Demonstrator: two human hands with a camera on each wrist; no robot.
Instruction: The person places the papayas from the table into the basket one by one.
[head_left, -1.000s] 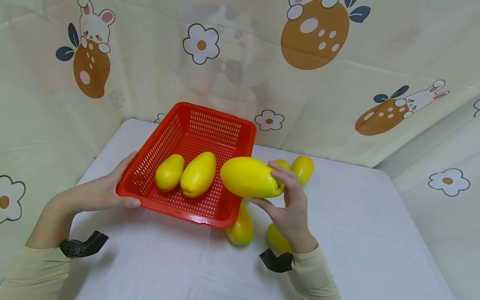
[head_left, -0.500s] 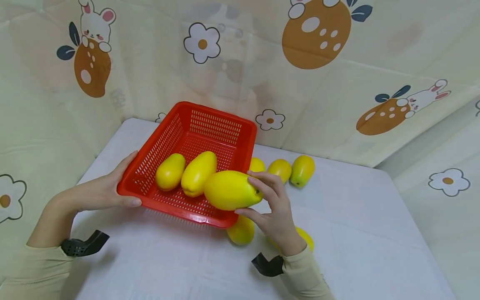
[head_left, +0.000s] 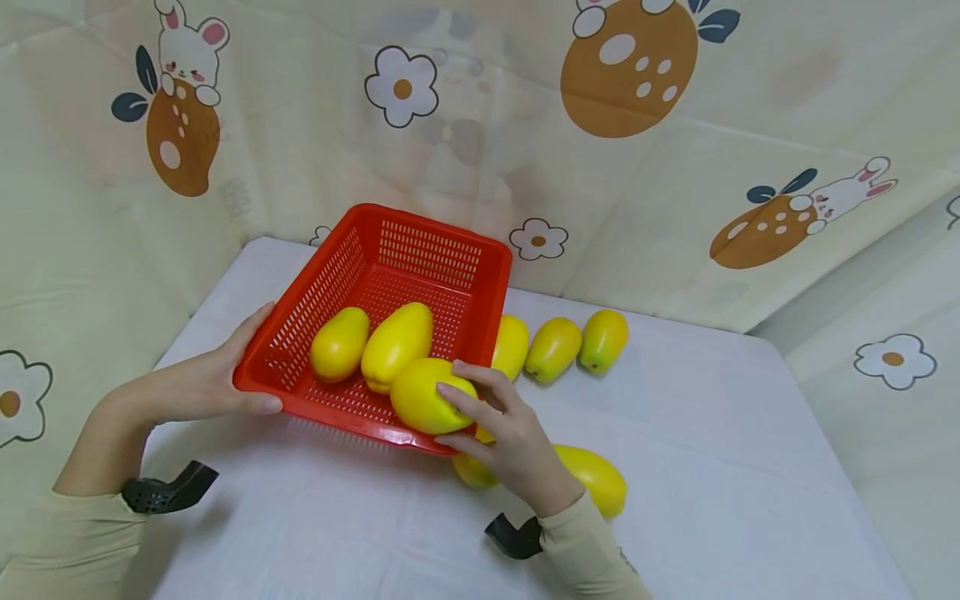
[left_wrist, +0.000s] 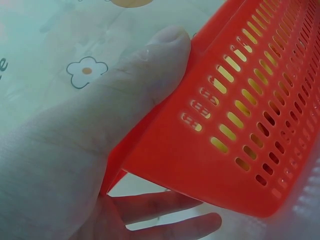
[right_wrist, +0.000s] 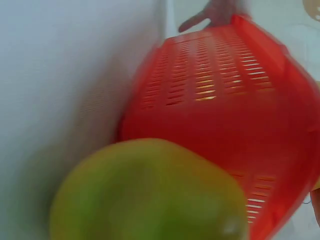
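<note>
My left hand [head_left: 202, 383] grips the front left corner of a red plastic basket [head_left: 491, 292]. In the left wrist view the thumb [left_wrist: 150, 70] lies along the rim, with fingers [left_wrist: 175, 227] below it. My right hand [head_left: 517, 442] holds a large yellow mango [head_left: 420, 396] by one end, thumb below and fingers above, over the basket's front right corner. Inside the basket lie a smaller mango [head_left: 340, 344] and a long mango [head_left: 401, 337]; the held one overlaps the long one in the head view. The basket's front looks raised and tilted.
Right of the basket, a partly hidden mango [head_left: 512, 343] and two others [head_left: 553, 350] lie in a row on the white-covered table [head_left: 712, 467]. One mango [head_left: 472, 473] sits by the front right corner, another [head_left: 596, 479] behind my right wrist. A printed curtain [head_left: 495, 150] hangs behind.
My right hand has carried the mango left and down, from beside the basket's right edge to over its front right corner. The left hand and basket have stayed put.
</note>
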